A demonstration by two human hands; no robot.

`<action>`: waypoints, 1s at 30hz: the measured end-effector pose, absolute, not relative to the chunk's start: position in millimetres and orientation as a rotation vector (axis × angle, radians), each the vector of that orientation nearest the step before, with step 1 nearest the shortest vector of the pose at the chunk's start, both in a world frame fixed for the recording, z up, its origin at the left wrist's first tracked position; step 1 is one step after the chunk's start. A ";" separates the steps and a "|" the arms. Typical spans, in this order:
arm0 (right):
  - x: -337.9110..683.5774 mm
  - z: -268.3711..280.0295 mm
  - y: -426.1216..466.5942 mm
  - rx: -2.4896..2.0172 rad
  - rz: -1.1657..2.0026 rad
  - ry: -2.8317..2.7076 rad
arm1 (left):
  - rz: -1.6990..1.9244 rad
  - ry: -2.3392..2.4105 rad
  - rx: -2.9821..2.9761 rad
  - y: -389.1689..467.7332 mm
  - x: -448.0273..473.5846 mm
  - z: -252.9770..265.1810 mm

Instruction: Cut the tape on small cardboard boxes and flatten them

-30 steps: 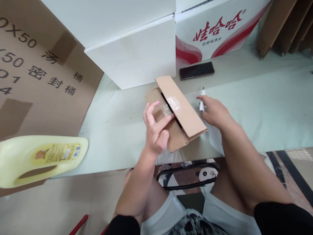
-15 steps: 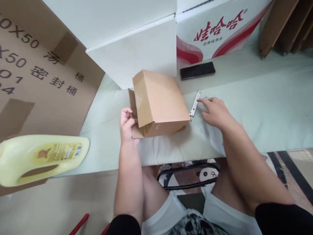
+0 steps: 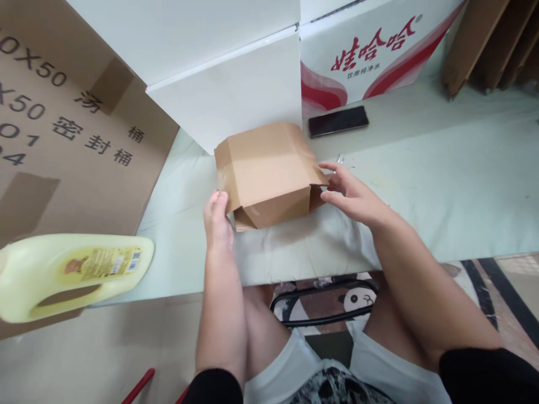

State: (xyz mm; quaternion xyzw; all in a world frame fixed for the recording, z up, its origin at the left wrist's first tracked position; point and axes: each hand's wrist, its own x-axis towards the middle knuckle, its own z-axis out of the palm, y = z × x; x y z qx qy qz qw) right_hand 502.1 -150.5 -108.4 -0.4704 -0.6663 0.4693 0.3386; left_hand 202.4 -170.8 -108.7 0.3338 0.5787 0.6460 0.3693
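Observation:
A brown cardboard box (image 3: 269, 163) lies on the pale green cloth, its end flaps sticking out to the left and right. My left hand (image 3: 218, 219) is closed at the left flap, fingers up along its edge. At the right end, my right hand (image 3: 351, 193) has its fingers around the right flap, with the thumb below and apart from the index finger. Just behind the right hand, the tip of a slim silver metal piece (image 3: 340, 160) shows; the rest of it is hidden.
Behind the box stand a white carton (image 3: 236, 95) and a red-and-white carton (image 3: 370, 62). A black phone (image 3: 338, 121) lies before them. To the left are a large printed carton (image 3: 84, 112) and a pale yellow bottle (image 3: 96, 264). Folded cardboard (image 3: 475, 50) leans at right.
My right hand has left the silver metal piece and moved left onto the box's right flap. The box has turned and tipped lower, and its right flap now juts out.

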 end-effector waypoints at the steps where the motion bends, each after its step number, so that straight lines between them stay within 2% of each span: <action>1: 501.3 -108.0 -151.0 -1.156 1.259 -1.685 | 1.682 1.459 0.916 -171.7 205.3 -107.3; 7: 497.4 -103.8 -154.9 -1.023 1.403 -1.623 | 1.620 1.229 1.159 -176.8 210.0 -110.3; 14: 492.7 -108.0 -156.3 -1.159 1.333 -1.714 | 1.471 1.364 1.296 -179.8 207.5 -117.5; 19: 491.0 -105.2 -156.2 -1.175 1.349 -1.642 | 1.410 1.383 1.175 -179.5 208.8 -111.7; 25: 490.1 -112.4 -153.2 -1.264 1.193 -1.583 | 1.349 1.469 0.962 -175.6 207.5 -106.0; 30: 490.2 -117.5 -151.4 -1.319 1.111 -1.535 | 1.373 1.363 0.877 -174.3 211.8 -103.8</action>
